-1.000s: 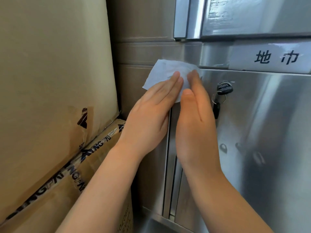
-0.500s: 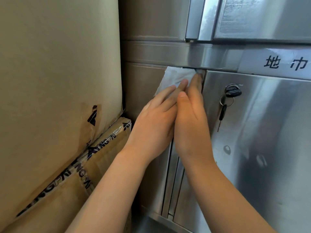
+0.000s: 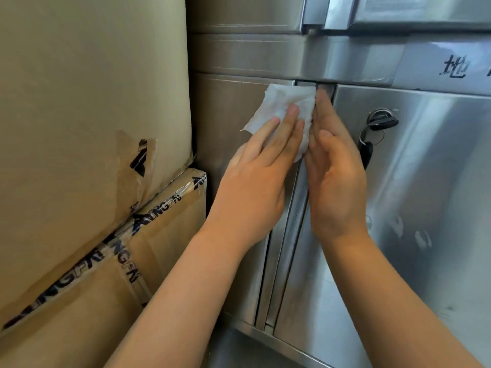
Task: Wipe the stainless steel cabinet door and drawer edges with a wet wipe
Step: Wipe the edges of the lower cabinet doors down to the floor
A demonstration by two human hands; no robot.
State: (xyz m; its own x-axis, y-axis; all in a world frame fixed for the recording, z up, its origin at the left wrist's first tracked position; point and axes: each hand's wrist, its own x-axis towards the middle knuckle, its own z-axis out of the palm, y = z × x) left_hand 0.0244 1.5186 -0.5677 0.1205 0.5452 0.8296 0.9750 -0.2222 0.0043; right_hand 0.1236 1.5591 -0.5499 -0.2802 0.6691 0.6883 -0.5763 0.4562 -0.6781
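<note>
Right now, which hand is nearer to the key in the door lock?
The right hand. It lies just left of the key; the left hand is farther left, pressing the wipe.

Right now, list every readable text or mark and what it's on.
"地": black, on the label stuck to the steel rail; the next character is cut off at the frame edge.
"NGFN": black print repeated along the tape on the lower cardboard box; letters before it unclear.
Black mark on the tape patch on the upper cardboard box: logo fragment, no letters legible.
</note>
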